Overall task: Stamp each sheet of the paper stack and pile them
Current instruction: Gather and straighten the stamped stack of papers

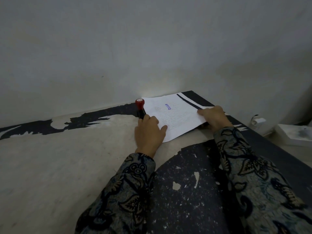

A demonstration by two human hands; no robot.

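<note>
Where its dark covering has peeled, a pale worn table (50,166) against a grey wall (118,48), left hand (149,130) fingers flat, right hand (213,118) fingers pinching the sheet (175,115).

Worn dark table (185,191) against a grey wall (118,48) — white box (293,134) at right.

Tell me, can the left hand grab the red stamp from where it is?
Probably yes. The left hand rests at the sheet's edge, fingers right beside the stamp, which stands upright with nothing between them.
</note>
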